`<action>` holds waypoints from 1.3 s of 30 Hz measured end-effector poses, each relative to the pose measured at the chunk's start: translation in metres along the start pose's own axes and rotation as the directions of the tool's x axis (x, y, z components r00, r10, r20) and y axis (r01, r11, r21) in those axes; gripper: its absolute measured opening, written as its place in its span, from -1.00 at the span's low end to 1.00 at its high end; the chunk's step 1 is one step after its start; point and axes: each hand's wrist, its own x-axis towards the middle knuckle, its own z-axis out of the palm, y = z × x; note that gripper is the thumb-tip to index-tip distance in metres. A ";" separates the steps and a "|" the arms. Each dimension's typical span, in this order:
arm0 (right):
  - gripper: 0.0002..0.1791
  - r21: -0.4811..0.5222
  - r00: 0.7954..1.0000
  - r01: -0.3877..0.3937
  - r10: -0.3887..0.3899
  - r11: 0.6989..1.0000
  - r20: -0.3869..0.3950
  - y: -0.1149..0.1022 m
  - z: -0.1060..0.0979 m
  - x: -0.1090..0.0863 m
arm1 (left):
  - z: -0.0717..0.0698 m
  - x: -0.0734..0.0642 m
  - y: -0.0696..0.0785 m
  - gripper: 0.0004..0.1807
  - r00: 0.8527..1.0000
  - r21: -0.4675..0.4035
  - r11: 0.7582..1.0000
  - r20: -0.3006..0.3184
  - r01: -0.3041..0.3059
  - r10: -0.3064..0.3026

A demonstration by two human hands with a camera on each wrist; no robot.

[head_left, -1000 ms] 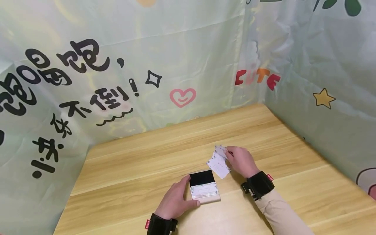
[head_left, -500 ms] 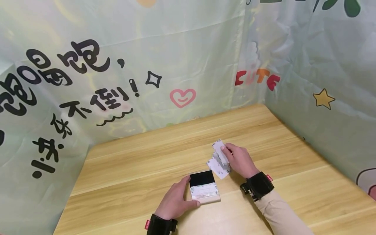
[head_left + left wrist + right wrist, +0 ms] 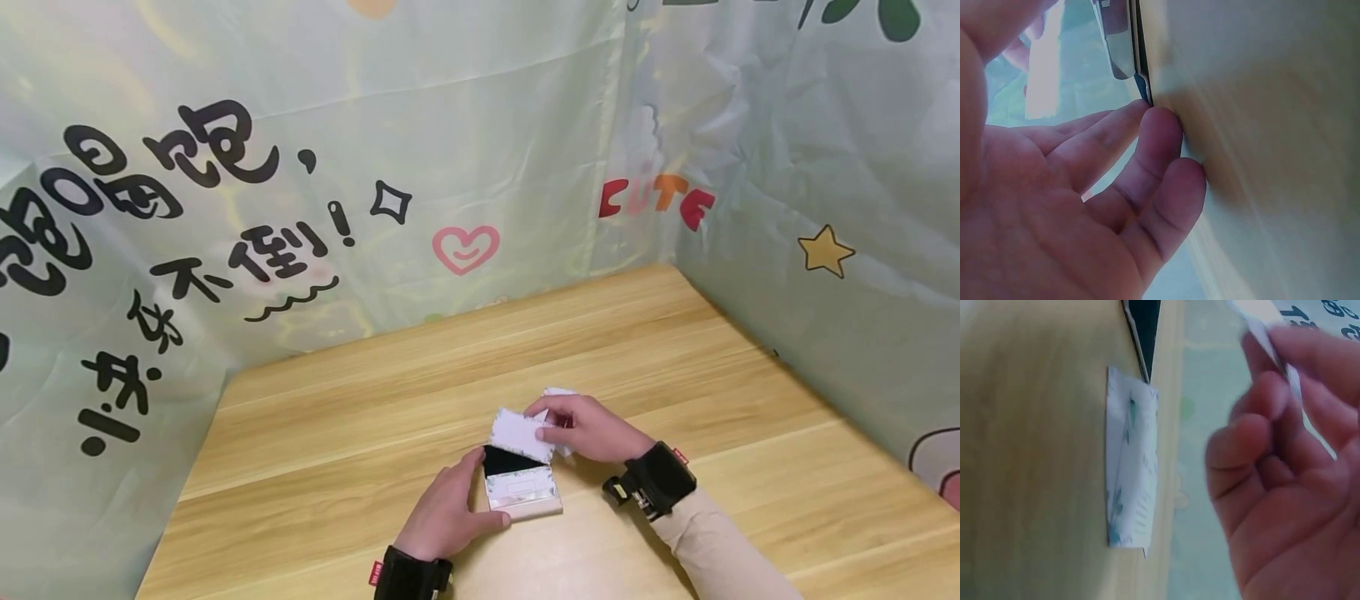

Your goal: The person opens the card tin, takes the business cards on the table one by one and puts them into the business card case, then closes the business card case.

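A flat business card case (image 3: 538, 509) lies unfolded on the table, with a black inner panel (image 3: 501, 462) and a floral-edged card in its front half. My left hand (image 3: 444, 512) grips its left side, thumb at the front corner and index finger at the back one. My right hand (image 3: 596, 429) pinches a white card (image 3: 513, 433) between thumb and fingers, over the case's back edge. In the right wrist view, another white card (image 3: 1135, 469) with leaf print rests on the table beside the case, below the right hand. From the head it is mostly hidden behind that hand.
The wooden table (image 3: 360, 442) reaches back to a printed cloth backdrop (image 3: 525, 150) along its far side. A second cloth wall (image 3: 847, 333) runs along the right edge. Both wrists wear black camera straps.
The right hand has lifted a card from the loose cards and carried it left and nearer, over the case's back edge. The left hand and the case have stayed in place.
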 end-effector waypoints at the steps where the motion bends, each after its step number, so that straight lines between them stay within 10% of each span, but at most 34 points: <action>1: -0.71 0.005 1.000 0.004 -0.005 1.000 0.029 0.000 0.001 0.000 | 0.000 0.000 0.000 0.09 1.000 -0.001 1.000 0.001 0.004 -0.004; 12: -0.77 -0.006 0.982 0.024 -0.022 1.000 0.186 -0.004 0.014 0.002 | 0.001 0.001 0.000 0.08 1.000 0.011 1.000 -0.011 0.006 -0.006; 24: -0.85 -0.068 0.998 0.042 -0.038 0.997 0.058 -0.006 0.015 0.005 | -0.001 0.001 0.000 0.06 0.999 0.002 1.000 -0.024 -0.022 0.022; 39: -0.80 -0.036 0.978 0.014 -0.006 0.999 0.209 -0.011 0.017 -0.001 | 0.000 -0.001 0.000 0.07 1.000 0.010 1.000 -0.019 -0.024 0.024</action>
